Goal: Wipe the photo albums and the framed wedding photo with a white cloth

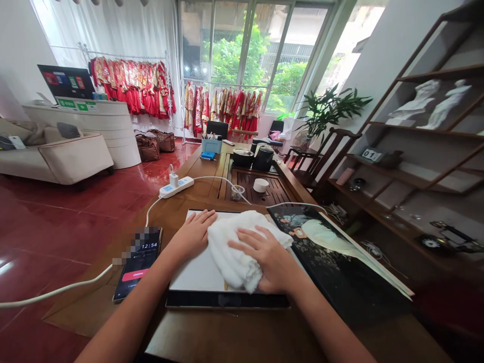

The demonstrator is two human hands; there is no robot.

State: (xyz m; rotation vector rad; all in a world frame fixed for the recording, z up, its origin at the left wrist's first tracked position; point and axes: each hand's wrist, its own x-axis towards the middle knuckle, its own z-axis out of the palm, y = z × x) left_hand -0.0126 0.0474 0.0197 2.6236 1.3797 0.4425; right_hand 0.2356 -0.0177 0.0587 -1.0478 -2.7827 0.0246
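Observation:
A white cloth (pixel 234 247) lies bunched on the pale page of a large open photo album (pixel 196 275) on the wooden table. My right hand (pixel 266 257) rests on top of the cloth with its fingers spread, pressing it down. Flat on the page at the cloth's left edge lies my left hand (pixel 194 233), fingers stretched out, holding nothing. The album's right page (pixel 340 262) is dark and shows a figure in a light dress.
A phone (pixel 138 262) showing 12:54 lies left of the album. A white power strip (pixel 176 187) and its cable cross the table behind. Further back stand a tea tray with a small white cup (pixel 260 185) and dark pots (pixel 253 157). Wooden shelves (pixel 427 151) line the right.

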